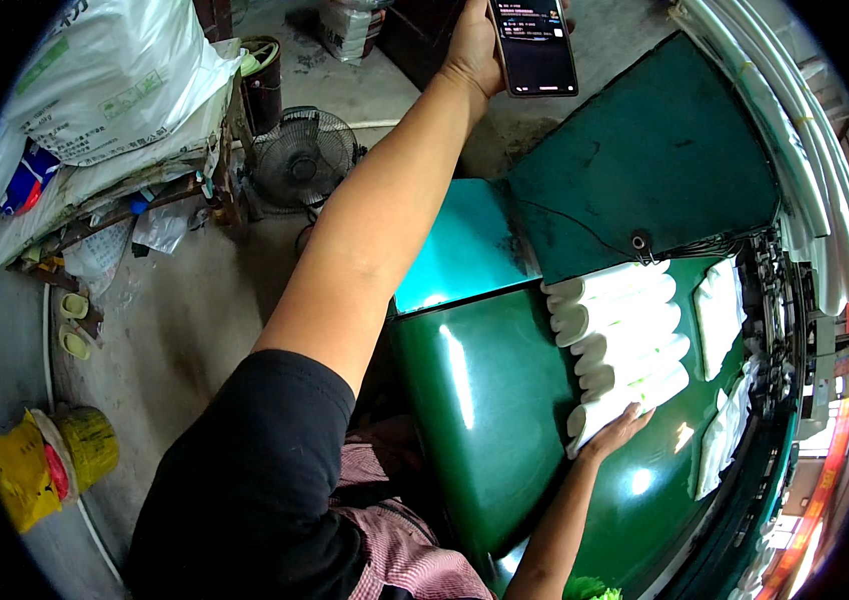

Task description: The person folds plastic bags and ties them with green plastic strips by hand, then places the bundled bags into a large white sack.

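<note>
My left hand [475, 46] is raised at the top and grips a smartphone [537, 56], whose lit screen shows writing on a dark ground. My right hand [613, 433] lies against the nearest of several soft-looking white rolls [619, 337], with some fingers hidden. Side by side, the rolls form a row on a glossy green machine top [492, 375]. Their far end meets a dark green panel [642, 165]. Two flat white bundles [718, 319], [724, 435] lie beyond the rolls by the machine's mechanism.
Long white tubes [807, 135] hang along the right rim. Left of my arm stand a floor fan [304, 161], a dark bucket [263, 90] and a bench [116, 180] bearing large white sacks [109, 82]. Slippers [74, 341] and a yellow bucket [94, 450] rest on the floor.
</note>
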`<action>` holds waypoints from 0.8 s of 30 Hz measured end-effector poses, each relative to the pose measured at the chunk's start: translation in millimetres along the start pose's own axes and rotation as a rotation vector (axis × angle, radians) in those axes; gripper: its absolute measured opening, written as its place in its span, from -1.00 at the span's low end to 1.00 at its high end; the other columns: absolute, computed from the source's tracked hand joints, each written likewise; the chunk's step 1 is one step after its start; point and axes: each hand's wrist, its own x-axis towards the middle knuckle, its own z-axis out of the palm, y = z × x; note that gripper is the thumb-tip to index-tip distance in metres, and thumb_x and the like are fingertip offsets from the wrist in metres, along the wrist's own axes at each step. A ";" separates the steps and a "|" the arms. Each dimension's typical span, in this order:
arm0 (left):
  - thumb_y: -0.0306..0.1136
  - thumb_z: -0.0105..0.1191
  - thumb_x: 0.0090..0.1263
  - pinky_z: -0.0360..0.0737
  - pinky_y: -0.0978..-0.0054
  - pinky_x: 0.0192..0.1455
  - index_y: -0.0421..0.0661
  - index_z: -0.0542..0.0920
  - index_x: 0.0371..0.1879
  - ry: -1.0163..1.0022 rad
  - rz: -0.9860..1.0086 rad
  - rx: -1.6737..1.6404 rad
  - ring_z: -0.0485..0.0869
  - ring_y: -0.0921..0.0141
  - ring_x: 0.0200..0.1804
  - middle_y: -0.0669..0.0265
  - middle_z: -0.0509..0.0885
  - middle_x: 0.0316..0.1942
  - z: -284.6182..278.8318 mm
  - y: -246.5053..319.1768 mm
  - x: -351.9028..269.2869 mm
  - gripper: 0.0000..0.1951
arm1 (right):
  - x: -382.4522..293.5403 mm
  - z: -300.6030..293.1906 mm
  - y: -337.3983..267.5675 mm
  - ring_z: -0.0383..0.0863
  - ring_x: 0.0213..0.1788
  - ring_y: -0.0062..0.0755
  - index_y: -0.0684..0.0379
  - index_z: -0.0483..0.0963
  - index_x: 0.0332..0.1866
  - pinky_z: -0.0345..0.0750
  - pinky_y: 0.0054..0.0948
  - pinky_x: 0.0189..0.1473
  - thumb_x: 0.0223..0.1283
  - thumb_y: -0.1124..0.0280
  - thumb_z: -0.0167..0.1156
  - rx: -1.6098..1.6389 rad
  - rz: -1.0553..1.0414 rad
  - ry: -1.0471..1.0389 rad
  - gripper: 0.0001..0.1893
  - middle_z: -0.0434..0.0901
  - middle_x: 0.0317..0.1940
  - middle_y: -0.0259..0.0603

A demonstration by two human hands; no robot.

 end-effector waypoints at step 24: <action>0.38 -0.33 0.37 0.69 0.29 -0.11 -0.07 0.43 0.25 -0.224 -0.203 0.053 0.69 0.28 -0.07 0.18 0.63 0.06 15.1 4.3 -1.2 -0.23 | 2.4 4.2 3.6 0.20 0.38 -0.06 0.36 -0.05 0.47 0.17 -0.21 0.37 0.40 0.03 -0.07 -0.104 -0.025 0.011 -0.25 0.08 0.42 0.17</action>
